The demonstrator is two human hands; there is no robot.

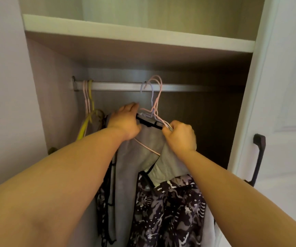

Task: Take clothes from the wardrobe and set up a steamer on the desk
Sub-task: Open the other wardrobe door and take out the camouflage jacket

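right hand [180, 136] grips hangers [154, 111] | left hand [125, 122] on grey garment [140, 157] | hooks over rail [118, 86]

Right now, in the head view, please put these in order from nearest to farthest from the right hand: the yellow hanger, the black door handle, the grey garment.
From the right hand:
1. Grey garment, touching it, just left.
2. Black door handle, on the door to the right.
3. Yellow hanger, far left on the rail.

Right of the right hand [180, 136] gripping the hangers [154, 111] the wardrobe stands open; garments [166, 202] crowd below, the rail [122, 86] above.
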